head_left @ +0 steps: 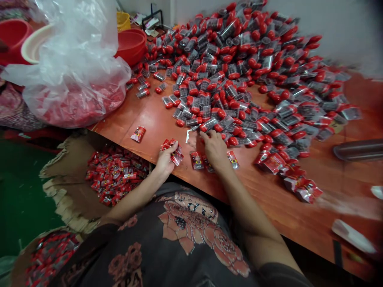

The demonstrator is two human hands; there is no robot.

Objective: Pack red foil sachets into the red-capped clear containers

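Note:
My left hand [165,161] is closed around several small red printed packets [176,156] near the table's front edge. My right hand [216,148] rests at the near edge of a big pile of small clear tubes with red rounded caps [206,85]. Its fingers are apart and bent downward beside the nearest tubes; nothing shows in its grasp. Close to the right wrist lie a red packet [196,160] on its left, another partly covered by the hand, and one more packet [233,159] on its right. A single packet [138,134] lies further left.
A large clear bag of red pieces [80,99] stands at the table's left, near red bowls [131,46]. Below the edge, a carton [64,175] holds many red packets. Bunched red packets [299,181] and a dark tube [359,150] lie to the right.

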